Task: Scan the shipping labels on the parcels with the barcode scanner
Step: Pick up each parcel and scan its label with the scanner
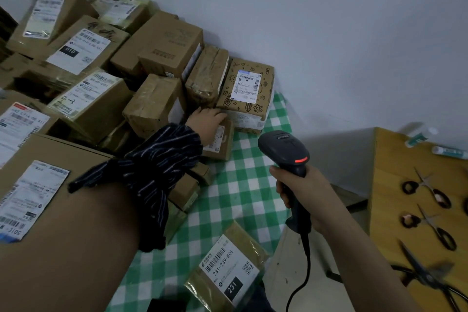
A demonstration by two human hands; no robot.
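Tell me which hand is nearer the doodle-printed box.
Left. The left hand rests on a small parcel just beside the doodle-printed box; the right hand grips the scanner nearer the camera, well clear of it.

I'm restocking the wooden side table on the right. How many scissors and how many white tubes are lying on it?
Scissors: 3
White tubes: 2
Total: 5 on the wooden table; a dark shape cut off at the frame's right edge is not counted.
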